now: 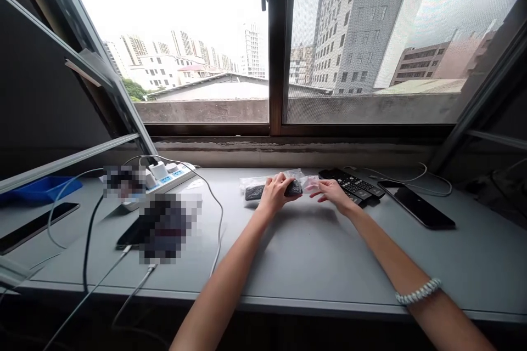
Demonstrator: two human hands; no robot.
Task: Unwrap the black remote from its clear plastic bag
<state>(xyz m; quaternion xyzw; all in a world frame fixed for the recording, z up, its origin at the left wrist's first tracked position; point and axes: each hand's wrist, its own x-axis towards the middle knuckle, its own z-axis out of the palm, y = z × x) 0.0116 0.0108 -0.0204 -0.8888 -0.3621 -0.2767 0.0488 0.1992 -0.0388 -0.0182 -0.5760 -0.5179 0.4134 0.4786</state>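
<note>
My left hand [275,193] is closed around a long black item [254,192] shaped like a remote control, just above the desk towards the window. Clear plastic wrap [295,174] surrounds the item and sticks out past both ends. To the right, my right hand [330,193] pinches the loose end of that wrap between thumb and finger, where it looks pinkish. The item's middle is hidden under my left fingers. Several black remote controls [357,186] lie just beyond my right hand.
A black phone [420,204] lies at the right, with a white cable [437,176] behind it. On the left are a white power strip [175,176] with plugs, a phone [132,233] partly blurred out, another dark phone [37,226], a blue tray [48,189] and trailing cables.
</note>
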